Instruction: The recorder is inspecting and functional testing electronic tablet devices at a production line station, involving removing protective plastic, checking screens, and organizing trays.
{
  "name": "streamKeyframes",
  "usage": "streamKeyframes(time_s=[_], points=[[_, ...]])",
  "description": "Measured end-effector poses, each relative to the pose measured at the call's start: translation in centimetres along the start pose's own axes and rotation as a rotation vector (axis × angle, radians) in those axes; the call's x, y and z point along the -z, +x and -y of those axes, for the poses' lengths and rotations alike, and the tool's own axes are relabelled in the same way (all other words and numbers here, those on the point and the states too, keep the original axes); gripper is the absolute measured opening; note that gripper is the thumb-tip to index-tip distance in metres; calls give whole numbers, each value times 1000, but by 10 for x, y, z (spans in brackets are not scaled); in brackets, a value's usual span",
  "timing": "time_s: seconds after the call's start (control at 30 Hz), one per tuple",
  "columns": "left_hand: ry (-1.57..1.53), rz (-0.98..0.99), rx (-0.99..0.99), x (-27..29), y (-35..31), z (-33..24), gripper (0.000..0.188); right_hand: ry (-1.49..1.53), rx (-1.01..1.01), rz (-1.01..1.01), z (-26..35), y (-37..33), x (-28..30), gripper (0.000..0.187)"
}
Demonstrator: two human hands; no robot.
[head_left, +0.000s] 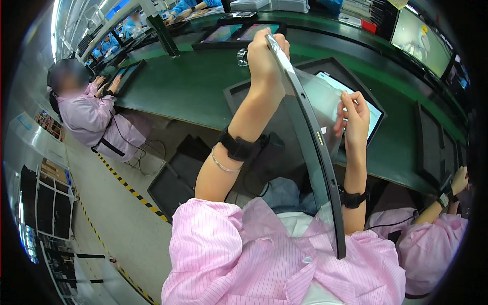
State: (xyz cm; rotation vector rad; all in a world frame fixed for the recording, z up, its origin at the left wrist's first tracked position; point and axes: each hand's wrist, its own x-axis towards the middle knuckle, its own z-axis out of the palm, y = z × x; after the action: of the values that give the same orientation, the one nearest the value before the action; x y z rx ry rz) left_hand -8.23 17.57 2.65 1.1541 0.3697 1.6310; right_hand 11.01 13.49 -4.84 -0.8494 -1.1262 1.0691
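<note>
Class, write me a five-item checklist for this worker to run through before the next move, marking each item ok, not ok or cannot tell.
1. Left hand gripping the tablet: ok, it holds the far end.
2. Right hand gripping the film: ok, fingertips appear to pinch it.
3. Film fully off the tablet: cannot tell, the tablet is almost edge-on.
4. Tablet set down: not ok, it is held up, tilted.
5. Left band and right band worn on the forearms: ok, both in place.
</note>
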Motion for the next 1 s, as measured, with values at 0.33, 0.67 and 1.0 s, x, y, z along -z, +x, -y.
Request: streamKeyframes(time_s=[0.33, 0.67, 1.0], points=[[-232, 236, 36, 50, 12, 12, 47, -40, 105, -28, 12, 1, -3, 26], [-599, 1268, -747, 77, 70, 27, 4, -329, 402, 184, 68, 11, -40, 14], [-497, 1204, -706, 88, 57, 12, 6, -275, 326, 265, 59, 17, -55, 14]])
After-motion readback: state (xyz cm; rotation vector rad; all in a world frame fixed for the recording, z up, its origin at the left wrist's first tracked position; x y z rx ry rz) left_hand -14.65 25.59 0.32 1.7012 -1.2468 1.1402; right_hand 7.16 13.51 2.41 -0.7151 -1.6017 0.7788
